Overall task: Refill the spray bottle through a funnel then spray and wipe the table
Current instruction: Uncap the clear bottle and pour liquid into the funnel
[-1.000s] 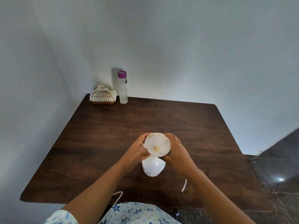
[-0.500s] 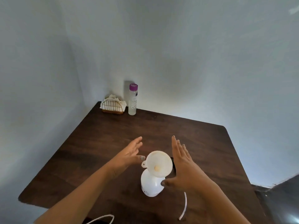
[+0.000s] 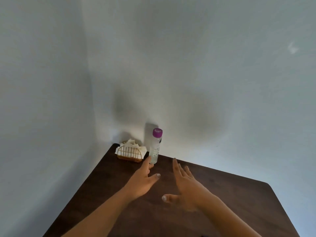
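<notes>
Far back on the dark wooden table point(image 3: 222, 194), close to the corner where two pale walls point(image 3: 205, 65) meet, the clear bottle point(image 3: 154, 147) stands upright with its purple cap point(image 3: 157, 132) on. Pale lettering runs down its side, too blurred to read, and its shadow falls on the wall behind it.

The left hand point(image 3: 144, 182) is stretched out toward that bottle with fingers straight and close together and the thumb spread off to the right. Its fingertips point(image 3: 149, 159) overlap the bottle's lower left edge in this view - whether they touch it or only lie in front of it I cannot tell. It holds nothing.

The right hand point(image 3: 186, 187) is stretched out beside it, a little to the right and nearer the camera, set on edge with the fingers straight and slightly fanned and the thumb pointing left toward the other hand. It too holds nothing, and a gap of bare table shows between the two hands. Its fingertips end short of the bottle, to the right of it.

Just left of the bottle, nearest the corner, sits a small arched wire holder point(image 3: 130, 153) on a brown base - white paper napkins point(image 3: 130, 142) bunch up out of its top.
</notes>
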